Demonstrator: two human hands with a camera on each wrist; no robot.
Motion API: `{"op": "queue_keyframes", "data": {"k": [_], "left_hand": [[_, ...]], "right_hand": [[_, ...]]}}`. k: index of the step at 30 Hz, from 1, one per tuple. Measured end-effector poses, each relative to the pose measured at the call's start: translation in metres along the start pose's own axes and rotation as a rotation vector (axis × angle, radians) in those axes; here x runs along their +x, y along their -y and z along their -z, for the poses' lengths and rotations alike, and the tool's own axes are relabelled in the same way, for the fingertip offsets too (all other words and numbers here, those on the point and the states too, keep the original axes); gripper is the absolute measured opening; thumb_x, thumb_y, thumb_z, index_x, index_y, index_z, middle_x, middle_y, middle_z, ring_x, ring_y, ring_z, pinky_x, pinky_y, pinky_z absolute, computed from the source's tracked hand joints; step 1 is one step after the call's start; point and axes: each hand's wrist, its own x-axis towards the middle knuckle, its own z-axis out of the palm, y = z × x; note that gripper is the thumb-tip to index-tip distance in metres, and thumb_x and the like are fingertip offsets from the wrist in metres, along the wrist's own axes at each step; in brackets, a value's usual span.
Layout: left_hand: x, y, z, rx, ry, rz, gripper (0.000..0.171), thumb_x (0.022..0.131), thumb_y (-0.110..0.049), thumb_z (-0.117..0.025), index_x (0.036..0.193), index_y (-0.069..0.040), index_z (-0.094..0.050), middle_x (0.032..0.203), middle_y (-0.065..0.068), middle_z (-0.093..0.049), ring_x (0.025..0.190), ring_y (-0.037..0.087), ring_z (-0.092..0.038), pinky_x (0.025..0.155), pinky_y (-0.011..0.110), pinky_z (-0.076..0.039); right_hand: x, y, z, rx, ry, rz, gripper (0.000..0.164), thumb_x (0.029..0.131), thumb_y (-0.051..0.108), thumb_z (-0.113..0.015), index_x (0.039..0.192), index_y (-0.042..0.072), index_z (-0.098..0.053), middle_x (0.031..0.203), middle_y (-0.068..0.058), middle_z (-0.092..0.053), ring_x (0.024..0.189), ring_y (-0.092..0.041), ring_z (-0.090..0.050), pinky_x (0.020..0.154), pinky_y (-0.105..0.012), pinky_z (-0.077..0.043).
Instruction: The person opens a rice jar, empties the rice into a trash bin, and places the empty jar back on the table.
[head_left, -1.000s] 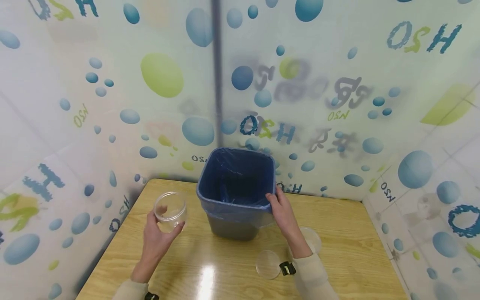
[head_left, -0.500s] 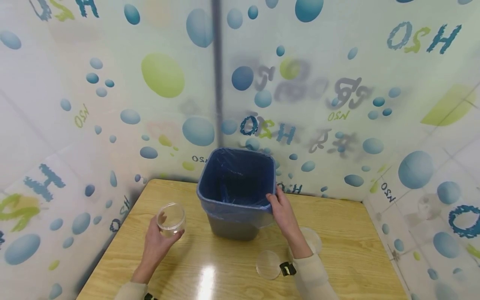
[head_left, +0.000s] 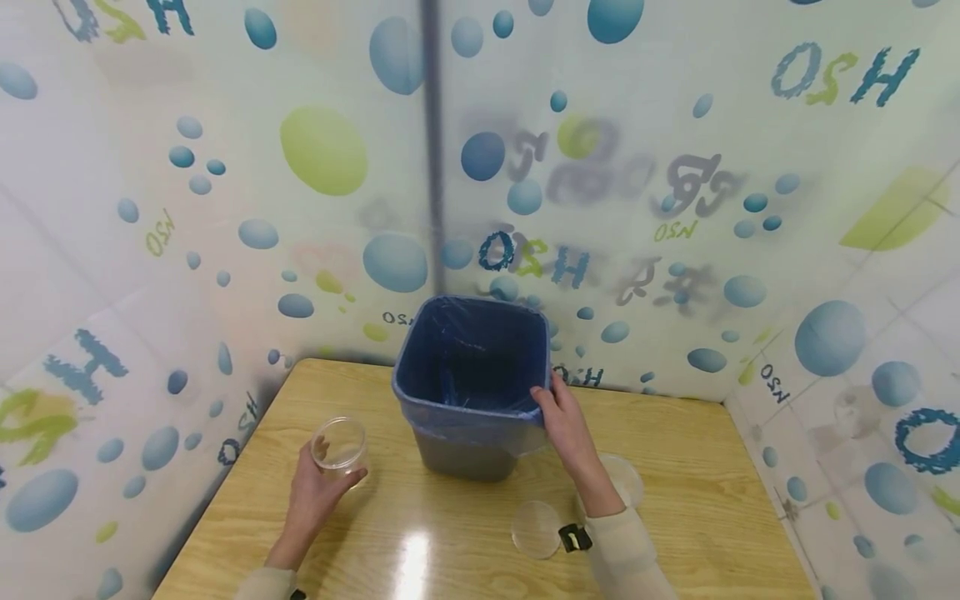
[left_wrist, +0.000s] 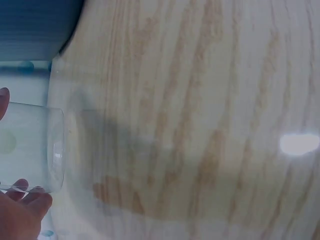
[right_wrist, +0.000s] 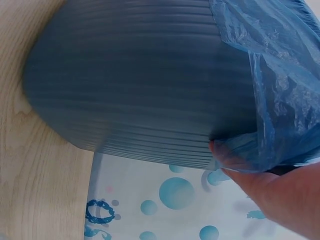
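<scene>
A clear round plastic jar point(head_left: 341, 450), its mouth uncovered, is held by my left hand point(head_left: 311, 496), thumb on the right side and fingers round the left. In the left wrist view the jar point(left_wrist: 30, 147) hangs close over the wooden surface with its base toward it. My right hand point(head_left: 566, 421) grips the right front rim of a grey trash bin point(head_left: 465, 458), thumb over the edge. A thin blue liner bag point(head_left: 472, 425) is folded over the bin's rim; in the right wrist view the fingers are partly hidden behind the bag point(right_wrist: 290, 95).
Two clear round discs lie on the wooden table point(head_left: 697, 483): one disc point(head_left: 536, 529) near the right sleeve, the other disc point(head_left: 624, 477) partly behind the right forearm. A patterned curtain point(head_left: 637, 208) stands behind the table and along both sides.
My left hand has lowered the jar toward the table and slightly nearer to me. The right hand and the bin stay where they were.
</scene>
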Motion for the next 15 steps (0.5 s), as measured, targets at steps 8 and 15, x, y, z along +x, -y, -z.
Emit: {"op": "queue_keyframes", "data": {"k": [8, 15], "left_hand": [[-0.002, 0.010, 0.002, 0.006, 0.016, 0.020, 0.104, 0.078, -0.018, -0.091, 0.153, 0.009, -0.024, 0.150, 0.037, -0.040, 0.135, 0.055, -0.042, 0.110, 0.063, -0.036], [-0.003, 0.012, 0.005, -0.015, 0.054, 0.044, 0.121, 0.079, -0.021, -0.091, 0.160, 0.007, -0.005, 0.152, 0.039, -0.034, 0.137, 0.058, -0.037, 0.114, 0.065, -0.032]], "right_hand": [[-0.001, 0.000, 0.000, 0.013, 0.015, 0.001, 0.054, 0.110, 0.025, -0.047, 0.160, 0.006, -0.037, 0.160, -0.019, -0.041, 0.143, -0.037, -0.044, 0.120, -0.057, -0.030], [0.000, -0.004, 0.000, 0.007, 0.007, -0.007, 0.057, 0.111, 0.033, -0.047, 0.159, 0.005, -0.037, 0.160, -0.018, -0.041, 0.145, -0.037, -0.042, 0.120, -0.057, -0.030]]}}
